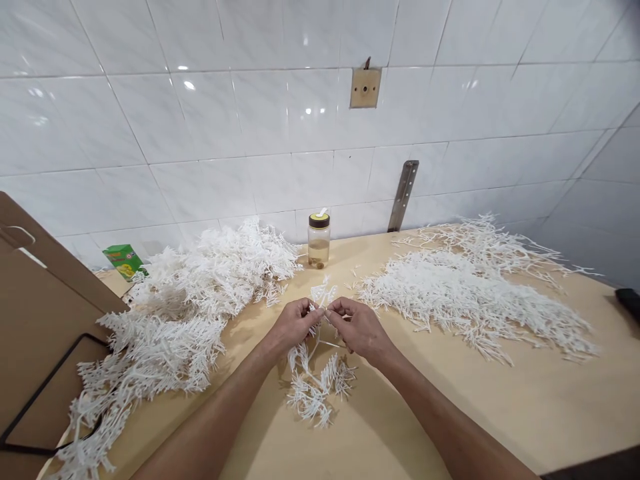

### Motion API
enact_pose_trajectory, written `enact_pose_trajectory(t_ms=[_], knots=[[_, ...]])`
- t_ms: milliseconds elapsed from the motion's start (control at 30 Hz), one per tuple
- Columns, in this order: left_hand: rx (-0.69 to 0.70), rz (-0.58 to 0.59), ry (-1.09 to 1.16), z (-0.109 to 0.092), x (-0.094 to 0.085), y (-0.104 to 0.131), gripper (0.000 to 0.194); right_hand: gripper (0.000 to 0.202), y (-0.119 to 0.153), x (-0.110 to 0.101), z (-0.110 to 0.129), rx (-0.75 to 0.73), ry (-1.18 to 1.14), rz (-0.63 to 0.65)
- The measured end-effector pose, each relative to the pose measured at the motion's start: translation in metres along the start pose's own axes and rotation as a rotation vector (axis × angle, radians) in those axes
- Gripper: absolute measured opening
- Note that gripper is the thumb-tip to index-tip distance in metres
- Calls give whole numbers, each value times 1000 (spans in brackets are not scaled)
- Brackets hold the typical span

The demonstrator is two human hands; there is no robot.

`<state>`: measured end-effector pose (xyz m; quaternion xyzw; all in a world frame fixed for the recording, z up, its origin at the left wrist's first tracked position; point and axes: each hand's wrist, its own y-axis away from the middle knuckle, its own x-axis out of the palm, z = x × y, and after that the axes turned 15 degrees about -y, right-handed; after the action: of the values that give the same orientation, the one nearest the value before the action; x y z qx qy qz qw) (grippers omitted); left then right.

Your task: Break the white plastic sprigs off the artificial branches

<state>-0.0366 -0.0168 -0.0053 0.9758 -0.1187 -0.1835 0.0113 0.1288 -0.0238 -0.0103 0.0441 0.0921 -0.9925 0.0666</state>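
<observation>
Both hands meet over the middle of the table, fingertips almost touching. My left hand (296, 325) is closed in a pinch on a white plastic branch (314, 393), whose feathery sprigs hang down toward me. Thumb and fingers of my right hand (361, 328) pinch at the same spot on its stem. The small part between the fingertips is hidden. Bare white stem pieces show just beyond the fingers. To the left lies a big heap of bushy white sprigs (200, 300); to the right is a flatter pile of white sprigs (465, 293).
A clear jar (319, 243) with a dark lid and liquid stands near the wall. Bare white stems (485, 237) lie at the back right. A green box (124, 260), a cardboard panel (45, 320) and a black wire frame (47, 393) are at left. A metal bracket (404, 193) leans against the tiles.
</observation>
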Motion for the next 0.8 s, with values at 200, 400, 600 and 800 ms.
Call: enact_pose_trajectory(t_ms=[200,400,600,800], knots=[[-85,21,-14,1,0,0,38,17,0,-1,-4,-166,234,12],[-31,-12,-123,3,5,1,35,14,-1,3,-16,-365,540,2],[40,-29,-253,7,3,-2,30,16,0,4,-19,-367,515,24],[97,-22,-310,11,3,-3,32,17,-6,2,-25,-325,703,-95]])
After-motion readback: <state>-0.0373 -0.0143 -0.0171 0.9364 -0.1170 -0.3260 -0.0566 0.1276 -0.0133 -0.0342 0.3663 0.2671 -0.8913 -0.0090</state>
